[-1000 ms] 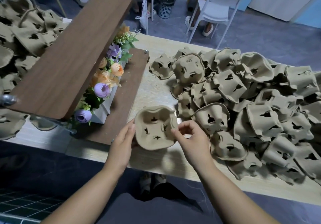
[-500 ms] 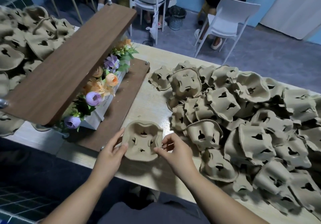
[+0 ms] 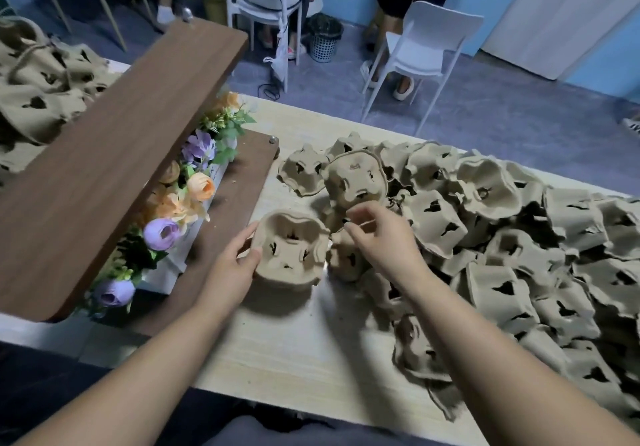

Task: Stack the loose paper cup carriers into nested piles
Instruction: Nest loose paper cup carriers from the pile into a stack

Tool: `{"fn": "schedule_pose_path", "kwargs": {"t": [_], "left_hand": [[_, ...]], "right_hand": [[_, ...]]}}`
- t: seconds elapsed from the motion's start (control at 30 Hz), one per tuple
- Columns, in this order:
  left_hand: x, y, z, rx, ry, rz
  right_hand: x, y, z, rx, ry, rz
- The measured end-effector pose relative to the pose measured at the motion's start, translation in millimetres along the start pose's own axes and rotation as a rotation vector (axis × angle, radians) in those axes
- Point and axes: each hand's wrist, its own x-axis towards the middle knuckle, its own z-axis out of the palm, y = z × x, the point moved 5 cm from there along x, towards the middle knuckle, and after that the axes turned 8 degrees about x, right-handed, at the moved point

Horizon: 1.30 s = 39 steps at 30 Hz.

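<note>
A short nested stack of brown pulp cup carriers [image 3: 291,250] stands open side up on the pale wooden table [image 3: 294,348]. My left hand [image 3: 230,269] grips the stack's left wall, thumb on the near side. My right hand [image 3: 379,237] hovers just right of the stack, over the near edge of the loose carrier pile [image 3: 502,237]. Its fingers are loosely curled and blurred, with nothing visible between them. Directly under it lies an upturned carrier [image 3: 346,262]. Further back, another open-side-up carrier [image 3: 355,179] rests on the pile.
A tilted dark wooden shelf board [image 3: 114,154] overhangs a planter of artificial flowers [image 3: 187,196] on the left. More carriers [image 3: 38,92] are heaped behind it. Beyond the table stand white chairs [image 3: 426,50], a mesh bin [image 3: 323,42] and people's legs.
My right hand has let go of the stack's right rim and moved right and back, over the pile. My left hand still holds the stack. The camera has tilted up and shifted.
</note>
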Motion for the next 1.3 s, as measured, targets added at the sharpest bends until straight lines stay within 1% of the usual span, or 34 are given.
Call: {"fn": "schedule_pose_path", "kwargs": {"t": [0.07, 0.1, 0.13, 0.27, 0.4, 0.47, 0.53, 0.6, 0.67, 0.73, 0.8, 0.9, 0.97, 1.07, 1.2, 1.3], "left_hand": [[0.9, -3.4, -2.6, -0.006, -0.013, -0.006], [0.7, -5.6, -3.3, -0.025, -0.019, -0.014], [0.6, -7.8, -3.7, -0.043, -0.025, -0.022], [1.1, -10.0, -2.3, -0.113, -0.041, -0.036], [1.3, -9.2, -0.9, -0.134, -0.067, -0.021], [1.7, -9.4, -1.1, -0.144, -0.082, -0.019], [1.3, -8.2, -0.9, -0.151, -0.078, -0.020], [0.0, -7.3, -1.0, -0.163, -0.074, -0.024], [-2.1, -8.5, -4.0, -0.181, -0.055, -0.032], [-5.1, -11.3, -8.2, -0.193, -0.025, -0.036], [-9.8, -11.1, -11.8, -0.211, 0.008, -0.022], [-14.3, -14.8, -14.7, -0.183, 0.026, -0.002], [-14.0, -19.6, -15.4, -0.154, 0.019, -0.006], [-13.3, -22.2, -16.9, -0.121, 0.011, -0.012], [-16.2, -16.5, -15.6, -0.102, 0.023, 0.009], [-16.8, -16.7, -14.3, -0.105, 0.024, 0.009]], "right_hand": [[23.4, -10.5, -17.1, -0.079, 0.168, -0.094], [36.7, -9.3, -19.4, -0.140, 0.207, -0.107], [49.9, -5.7, -18.5, -0.198, 0.215, -0.088], [86.7, 6.9, -3.3, -0.408, 0.145, 0.049], [97.2, 10.2, 5.6, -0.472, 0.182, 0.055], [97.7, 10.5, 1.1, -0.423, 0.214, 0.047], [93.7, 7.7, -10.2, -0.296, 0.230, 0.039], [85.6, 5.4, -25.1, -0.100, 0.263, 0.043], [69.0, 2.0, -36.6, 0.165, 0.276, 0.103], [44.1, 0.9, -35.4, 0.440, 0.201, 0.169], [15.5, 3.7, -22.1, 0.592, 0.078, 0.216], [-20.4, 16.8, 6.4, 0.622, -0.017, 0.303], [-33.4, 27.1, 24.5, 0.602, -0.037, 0.340], [-39.8, 32.0, 45.3, 0.512, -0.078, 0.336], [-42.3, 27.1, 52.2, 0.457, -0.084, 0.388], [-43.9, 14.9, 58.3, 0.348, -0.086, 0.318]]}}
